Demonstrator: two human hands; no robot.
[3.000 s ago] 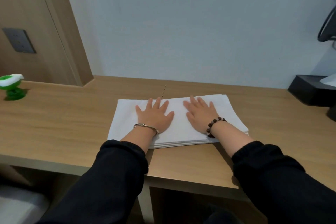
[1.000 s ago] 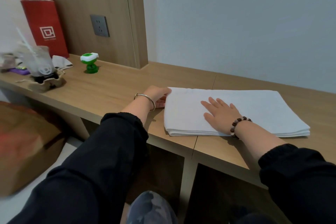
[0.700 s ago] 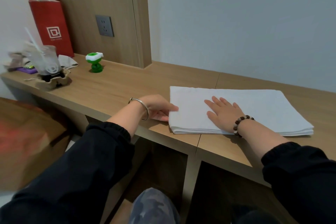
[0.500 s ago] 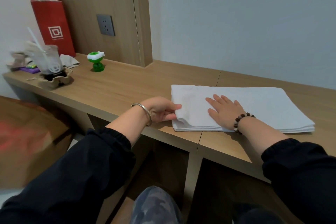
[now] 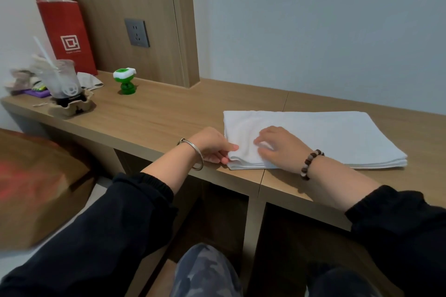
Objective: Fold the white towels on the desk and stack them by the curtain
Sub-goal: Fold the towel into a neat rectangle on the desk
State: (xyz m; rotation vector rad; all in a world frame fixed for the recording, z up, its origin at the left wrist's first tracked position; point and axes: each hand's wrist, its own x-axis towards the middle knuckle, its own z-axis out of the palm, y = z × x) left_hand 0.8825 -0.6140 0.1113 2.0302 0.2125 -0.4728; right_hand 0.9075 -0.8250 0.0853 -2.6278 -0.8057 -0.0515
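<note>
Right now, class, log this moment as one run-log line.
phase: folding | left hand: pinches white towel at left end | right hand: curled on towel top, grip unclear | towel: layered, on desk

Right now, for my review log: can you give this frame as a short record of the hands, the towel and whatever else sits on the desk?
left hand: pinches the near left corner of the folded towel
right hand: on top of the towel near its left end, fingers curled into the fabric
towel state: folded in layers, flat on the desk, by the front edge
other items: red paper bag, plastic cup, green gadget, all at the far left
task stage: not yet stacked
</note>
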